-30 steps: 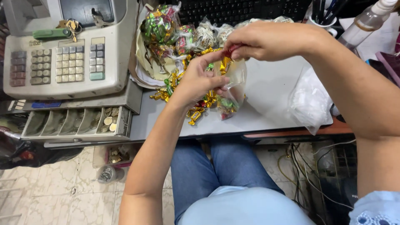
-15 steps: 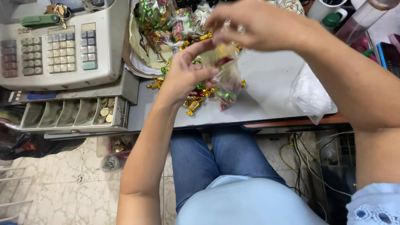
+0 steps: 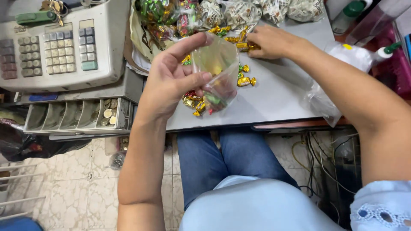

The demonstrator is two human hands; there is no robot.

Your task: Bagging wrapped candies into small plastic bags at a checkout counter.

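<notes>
Now the clear plastic bag [image 3: 216, 70], some candies inside, hangs pinched in the left hand [image 3: 171, 79] alone over the grey counter [image 3: 278, 96]; the right hand [image 3: 272, 41] has let go, fingers curled onto loose gold-wrapped candies [image 3: 239, 40] beside the cash register [image 3: 60, 42].

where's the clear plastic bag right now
In the head view the clear plastic bag is near centre, held up by the left hand over the grey table, with gold-wrapped candies just to its right.

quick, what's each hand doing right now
Left hand: closed on a small clear bag, held open above the table.
Right hand: fingers down on the loose gold-wrapped candies; grip cannot be told.
</notes>
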